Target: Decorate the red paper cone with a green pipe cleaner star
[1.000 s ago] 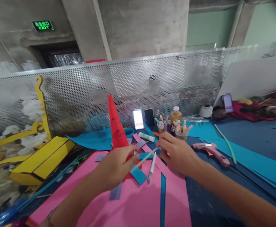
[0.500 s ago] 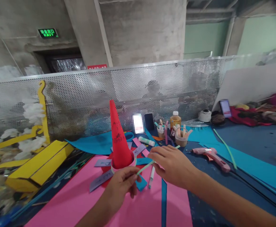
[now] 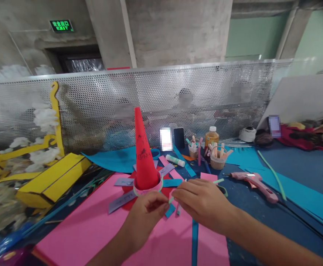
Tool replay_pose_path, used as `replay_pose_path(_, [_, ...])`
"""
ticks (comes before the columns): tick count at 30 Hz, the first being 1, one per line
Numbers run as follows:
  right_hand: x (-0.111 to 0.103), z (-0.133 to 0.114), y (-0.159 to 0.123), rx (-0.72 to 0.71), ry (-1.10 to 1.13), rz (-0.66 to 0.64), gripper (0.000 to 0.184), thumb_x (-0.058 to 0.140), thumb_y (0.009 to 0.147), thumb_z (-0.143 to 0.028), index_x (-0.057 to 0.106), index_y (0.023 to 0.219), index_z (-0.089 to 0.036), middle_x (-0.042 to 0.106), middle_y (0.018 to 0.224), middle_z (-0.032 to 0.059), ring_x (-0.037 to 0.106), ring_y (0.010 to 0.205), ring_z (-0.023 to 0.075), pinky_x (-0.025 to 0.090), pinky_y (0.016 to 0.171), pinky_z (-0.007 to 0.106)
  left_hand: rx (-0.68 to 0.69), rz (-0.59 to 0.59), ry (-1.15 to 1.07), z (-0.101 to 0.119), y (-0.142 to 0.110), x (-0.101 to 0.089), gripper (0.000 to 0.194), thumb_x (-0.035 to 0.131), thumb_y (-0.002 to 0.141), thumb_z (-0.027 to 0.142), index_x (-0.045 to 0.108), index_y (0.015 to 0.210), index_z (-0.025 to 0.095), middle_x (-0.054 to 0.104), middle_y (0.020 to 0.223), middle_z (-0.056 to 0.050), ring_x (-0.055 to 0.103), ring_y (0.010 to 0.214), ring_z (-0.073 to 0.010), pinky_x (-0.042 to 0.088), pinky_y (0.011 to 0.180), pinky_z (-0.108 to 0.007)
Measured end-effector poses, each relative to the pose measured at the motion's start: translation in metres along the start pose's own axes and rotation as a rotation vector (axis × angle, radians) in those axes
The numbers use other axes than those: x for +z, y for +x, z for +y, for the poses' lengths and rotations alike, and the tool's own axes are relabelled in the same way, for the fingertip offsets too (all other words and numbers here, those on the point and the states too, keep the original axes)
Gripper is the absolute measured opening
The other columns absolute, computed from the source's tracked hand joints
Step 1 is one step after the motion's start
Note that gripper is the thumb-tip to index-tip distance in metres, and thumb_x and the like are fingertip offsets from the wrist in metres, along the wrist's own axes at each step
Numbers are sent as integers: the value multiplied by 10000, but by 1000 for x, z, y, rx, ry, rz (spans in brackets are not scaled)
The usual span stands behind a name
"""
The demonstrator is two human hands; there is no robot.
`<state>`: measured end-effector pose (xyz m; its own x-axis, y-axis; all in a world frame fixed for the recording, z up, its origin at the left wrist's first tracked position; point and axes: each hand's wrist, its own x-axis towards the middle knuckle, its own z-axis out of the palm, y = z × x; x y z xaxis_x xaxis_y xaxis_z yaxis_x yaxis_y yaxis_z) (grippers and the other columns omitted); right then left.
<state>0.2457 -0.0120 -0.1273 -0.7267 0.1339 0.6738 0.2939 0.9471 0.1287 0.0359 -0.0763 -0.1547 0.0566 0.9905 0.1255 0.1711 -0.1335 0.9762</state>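
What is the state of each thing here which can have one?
Left hand: pinching the green strip
Right hand: closed over it
Red cone: standing upright
Glue gun: lying on its side
Bottle: upright, capped
Glue stick: lying down
Dark phone: propped up, screen dark
Pixelated screen beside it: lit
Exit sign: lit

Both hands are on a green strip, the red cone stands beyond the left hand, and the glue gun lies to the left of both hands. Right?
Not quite: the glue gun lies to the right of both hands, as the head view shows. The left hand and right hand are on a green strip, and the red cone stands beyond the left hand.
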Motion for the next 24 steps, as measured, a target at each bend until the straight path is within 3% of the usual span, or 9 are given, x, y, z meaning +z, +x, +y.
replay_pose_path(6, [1, -1, 1, -9, 20, -22, 193, 461, 1058, -191, 650, 1018, -190, 727, 873, 15, 641, 748, 172, 388, 661, 311, -45, -59, -105, -8, 1, -1, 262, 774, 764, 398, 679, 791, 155, 618, 683, -6, 524, 628, -140, 428, 612, -268])
replay_pose_path(17, [8, -7, 0, -18, -70, 0, 113, 569, 1002, -188, 659, 936, -202, 729, 848, -13, 618, 698, 166, 346, 628, 333, -35, -65, -17, -5, 2, 5, 298, 734, 770, 431, 603, 741, 165, 552, 662, 11, 462, 630, -136, 356, 600, -273])
replay_pose_path(24, [11, -12, 0, 24, -127, 42, 170, 568, 983, -186, 620, 821, -206, 671, 705, -34, 570, 598, 156, 300, 582, 333, -45, -37, -12, -9, 1, 11, 242, 706, 748, 369, 560, 698, 183, 522, 622, 31, 444, 596, -127, 334, 575, -266])
